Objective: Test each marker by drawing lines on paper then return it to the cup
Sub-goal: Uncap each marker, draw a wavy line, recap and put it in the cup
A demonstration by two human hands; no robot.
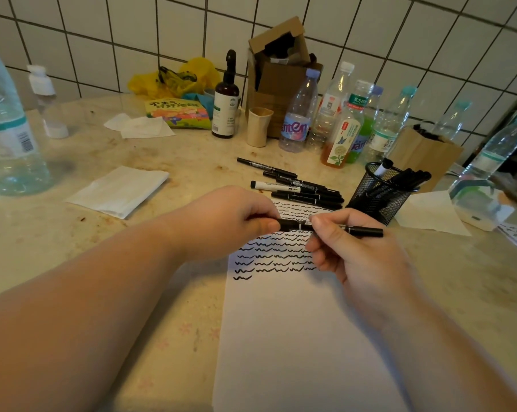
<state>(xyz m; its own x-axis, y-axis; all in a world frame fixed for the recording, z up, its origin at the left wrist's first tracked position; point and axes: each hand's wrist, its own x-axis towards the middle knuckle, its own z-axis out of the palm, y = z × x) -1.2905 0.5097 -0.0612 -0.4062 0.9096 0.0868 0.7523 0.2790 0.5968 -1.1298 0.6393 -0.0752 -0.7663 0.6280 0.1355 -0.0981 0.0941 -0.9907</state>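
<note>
Currently, the marker [299, 226] is held level above the upper part of the paper [296, 337], clear of the sheet, with both hands on it. The left hand [230, 221] grips one end, its fingers curled round the barrel or cap; which of the two cannot be told. The right hand [352, 254] pinches the barrel near its middle between thumb and forefinger, and the far end projects to the right.

The grip suggests a cap being pulled off or pressed on; the frame does not settle which. For either action, keep the marker straight along its axis and move the hands directly apart or together, without bending. Keep the tip away from skin and from the written rows.

The paper lies on the table [132, 307] and carries rows of short wavy black lines [269, 257] across its upper part; the lowest row holds one stroke at the left edge. New strokes are best placed beside that stroke to keep the rows readable.

Just beyond the paper, a group of loose markers [299, 188] lies on the table. To their right stands the black mesh cup [382, 194], which holds several markers. A tested marker should go into it capped.

Farther out stand plastic bottles [296, 114], a cardboard box [278, 66] and folded tissues [120, 190].
</note>
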